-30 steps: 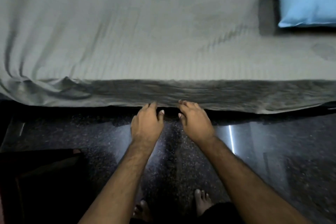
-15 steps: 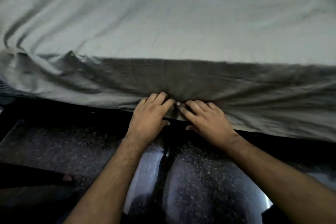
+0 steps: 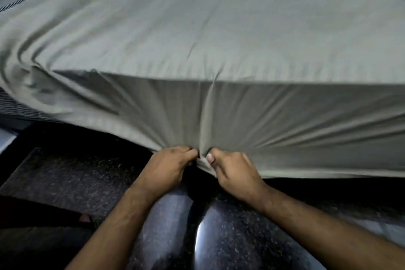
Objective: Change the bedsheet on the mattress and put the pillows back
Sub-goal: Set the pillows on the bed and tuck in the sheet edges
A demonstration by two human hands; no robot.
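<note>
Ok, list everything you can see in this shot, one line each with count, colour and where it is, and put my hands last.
bedsheet: one, pale grey-green, spread over the bed top and hanging down the near side, bunched into folds at the lower edge where both hands grip it.
mattress: one, only a striped strip showing at the far left where the sheet does not cover it.
floor: one, dark speckled and glossy, below the bed, with a bright reflection near the middle.
dark object: one, black, on the floor at lower left; too dim to identify.
left hand: one, gripping the sheet's lower edge, just left of centre.
right hand: one, gripping the same edge, close beside the left.
</note>
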